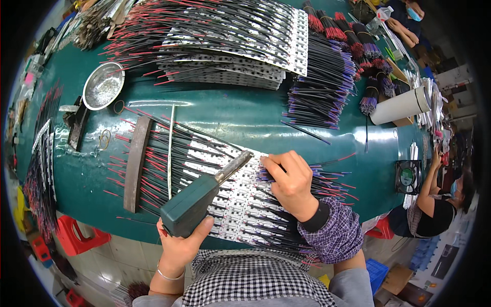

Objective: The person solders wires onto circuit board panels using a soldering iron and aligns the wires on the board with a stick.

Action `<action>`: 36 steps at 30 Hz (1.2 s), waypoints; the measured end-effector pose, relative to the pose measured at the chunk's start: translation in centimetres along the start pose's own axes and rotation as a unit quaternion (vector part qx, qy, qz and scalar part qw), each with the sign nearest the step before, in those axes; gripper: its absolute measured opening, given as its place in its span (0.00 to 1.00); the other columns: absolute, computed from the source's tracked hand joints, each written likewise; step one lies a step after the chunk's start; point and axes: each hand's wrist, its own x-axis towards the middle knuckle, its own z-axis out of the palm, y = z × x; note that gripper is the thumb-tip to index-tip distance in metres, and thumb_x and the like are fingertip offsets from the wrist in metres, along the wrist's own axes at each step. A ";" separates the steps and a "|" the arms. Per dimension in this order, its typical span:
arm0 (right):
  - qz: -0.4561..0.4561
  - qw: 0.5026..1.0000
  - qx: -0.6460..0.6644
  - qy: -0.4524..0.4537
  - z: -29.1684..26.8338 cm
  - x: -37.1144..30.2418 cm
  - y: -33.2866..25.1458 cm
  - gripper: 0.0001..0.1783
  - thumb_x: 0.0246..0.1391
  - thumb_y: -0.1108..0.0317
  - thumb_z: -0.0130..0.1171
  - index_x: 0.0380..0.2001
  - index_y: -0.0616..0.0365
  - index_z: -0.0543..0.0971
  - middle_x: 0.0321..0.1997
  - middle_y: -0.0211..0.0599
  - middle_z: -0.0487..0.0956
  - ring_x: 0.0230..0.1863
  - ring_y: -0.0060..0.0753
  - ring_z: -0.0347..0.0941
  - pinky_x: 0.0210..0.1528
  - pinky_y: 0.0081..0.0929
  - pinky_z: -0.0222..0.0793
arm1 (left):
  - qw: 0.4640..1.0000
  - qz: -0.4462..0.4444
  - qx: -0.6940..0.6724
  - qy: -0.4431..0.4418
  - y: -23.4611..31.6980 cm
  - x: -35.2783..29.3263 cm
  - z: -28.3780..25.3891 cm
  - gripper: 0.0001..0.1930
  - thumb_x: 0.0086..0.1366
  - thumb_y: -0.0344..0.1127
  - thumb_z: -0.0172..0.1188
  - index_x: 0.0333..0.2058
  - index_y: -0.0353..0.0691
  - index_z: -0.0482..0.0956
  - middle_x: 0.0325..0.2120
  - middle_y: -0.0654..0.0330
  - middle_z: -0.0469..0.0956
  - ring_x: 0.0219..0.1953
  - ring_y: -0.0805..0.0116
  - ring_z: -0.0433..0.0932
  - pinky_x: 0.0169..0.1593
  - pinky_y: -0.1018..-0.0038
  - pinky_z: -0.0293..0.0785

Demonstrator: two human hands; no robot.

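My left hand [186,243] is wrapped around a green soldering gun [190,204], its metal barrel slanting up to the right over a white circuit board panel [245,197]. The barrel's tip ends just left of my right hand [292,181]. That hand is closed in a pinch at the panel's upper right edge, on what looks like a thin black wire, mostly hidden by the fingers. Rows of black wires with red ends [163,174] reach out from the panel's left side. Wires with purple and red ends [327,181] stick out on its right, partly under my hand.
A flat metal bar [136,163] and a pale strip [171,148] lie across the left wires. Beyond are stacked wired panels [230,36], a wire pile [319,92], a metal bowl [104,86], a white cylinder [400,106] and a small fan [407,177]. Other people sit at right.
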 end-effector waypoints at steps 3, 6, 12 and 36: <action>-0.004 1.000 -0.015 -0.015 -0.1 -0.1 -0.2 0.16 0.39 0.79 0.61 0.36 0.61 0.82 0.34 0.35 0.77 0.32 0.36 0.73 0.31 0.31 0.66 | 0.999 -0.016 0.030 -0.016 0.1 0.2 0.0 0.14 0.56 0.25 0.74 0.41 0.31 0.84 0.33 0.63 0.84 0.32 0.79 0.77 0.37 0.79 0.74; 0.002 1.000 -0.016 -0.017 -0.1 -0.1 -0.1 0.16 0.38 0.79 0.62 0.36 0.61 0.82 0.34 0.36 0.77 0.32 0.35 0.73 0.31 0.31 0.66 | 0.997 -0.006 0.070 -0.027 0.5 0.5 0.5 0.13 0.56 0.26 0.73 0.40 0.31 0.84 0.31 0.63 0.84 0.31 0.79 0.77 0.36 0.80 0.74; 0.006 1.000 -0.017 -0.023 0.2 0.0 0.0 0.16 0.38 0.79 0.62 0.36 0.62 0.81 0.34 0.36 0.77 0.31 0.35 0.72 0.31 0.31 0.66 | 0.994 0.012 0.101 -0.040 0.3 0.9 1.0 0.14 0.56 0.25 0.72 0.42 0.29 0.83 0.31 0.60 0.84 0.30 0.77 0.78 0.36 0.78 0.75; -0.025 0.998 -0.037 -0.034 0.4 -0.3 0.2 0.16 0.42 0.73 0.59 0.38 0.66 0.81 0.35 0.38 0.76 0.32 0.36 0.71 0.32 0.30 0.65 | 0.964 0.144 0.219 -0.041 0.1 1.0 1.1 0.13 0.53 0.24 0.70 0.39 0.27 0.83 0.30 0.53 0.81 0.27 0.66 0.79 0.31 0.74 0.75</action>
